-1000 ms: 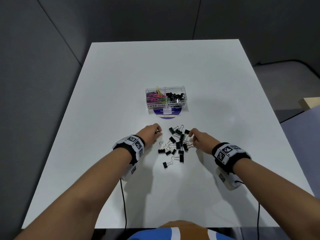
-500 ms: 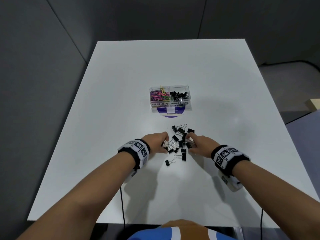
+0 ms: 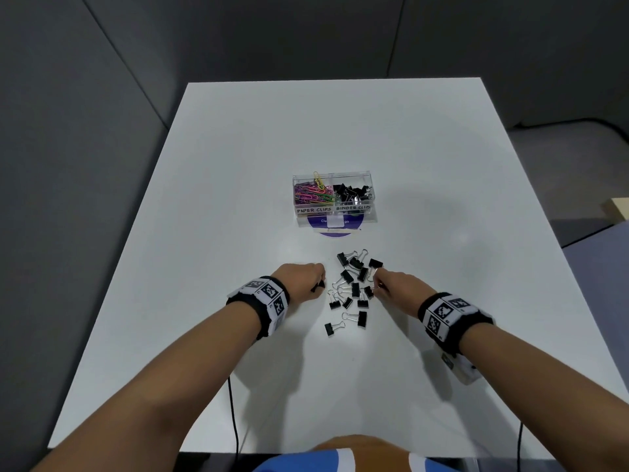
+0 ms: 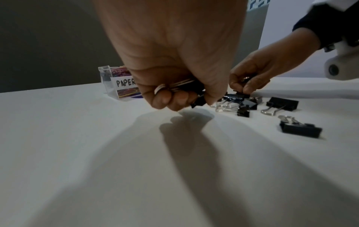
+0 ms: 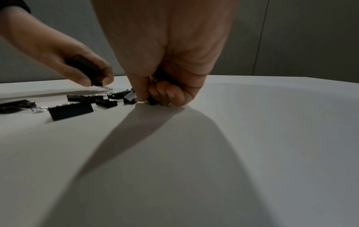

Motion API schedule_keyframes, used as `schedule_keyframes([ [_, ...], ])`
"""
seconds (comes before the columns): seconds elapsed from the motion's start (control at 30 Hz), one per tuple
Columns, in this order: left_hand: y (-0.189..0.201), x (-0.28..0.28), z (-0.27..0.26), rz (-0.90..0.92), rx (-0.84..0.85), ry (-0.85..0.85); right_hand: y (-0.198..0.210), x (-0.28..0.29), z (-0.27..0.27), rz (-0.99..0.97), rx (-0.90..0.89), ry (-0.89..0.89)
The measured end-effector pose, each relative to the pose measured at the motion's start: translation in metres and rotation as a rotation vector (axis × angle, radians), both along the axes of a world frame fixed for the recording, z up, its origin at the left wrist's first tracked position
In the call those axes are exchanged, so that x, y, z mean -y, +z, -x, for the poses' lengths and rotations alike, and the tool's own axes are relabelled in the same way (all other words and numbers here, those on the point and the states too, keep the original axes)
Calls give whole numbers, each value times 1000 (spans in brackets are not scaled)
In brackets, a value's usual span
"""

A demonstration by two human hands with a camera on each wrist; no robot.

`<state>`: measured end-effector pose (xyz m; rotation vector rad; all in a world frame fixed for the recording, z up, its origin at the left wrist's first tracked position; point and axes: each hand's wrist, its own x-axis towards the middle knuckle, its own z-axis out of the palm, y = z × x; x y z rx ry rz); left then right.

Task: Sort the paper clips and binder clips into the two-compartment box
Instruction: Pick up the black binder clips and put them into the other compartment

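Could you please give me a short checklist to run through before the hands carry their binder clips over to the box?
1. Left hand grips binder clips: ok.
2. Right hand pinches a clip from the pile: ok, though how many it holds cannot tell.
3. Box open on top: ok.
4. Binder clip compartment has room: ok, only part full.
5. Paper clips are in the other compartment: ok.
6. Loose clips left on the table: not ok, many remain.
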<state>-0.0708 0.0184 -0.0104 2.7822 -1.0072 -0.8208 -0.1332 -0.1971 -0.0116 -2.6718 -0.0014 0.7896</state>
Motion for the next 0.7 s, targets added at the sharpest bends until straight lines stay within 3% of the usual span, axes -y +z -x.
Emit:
schedule_keyframes([
  [0.3, 8, 1, -22, -4, 133, -58, 2, 7, -4, 49, 22, -47],
  [0.43, 12, 5, -30, -9, 187, -89, 2, 8, -8, 126, 45, 17],
  [0.57, 25, 6, -47, 72, 231, -58, 12, 20, -29, 148, 134, 50],
  [0.7, 41, 5, -69, 188, 218, -19, 40, 29, -73, 80, 249, -44],
])
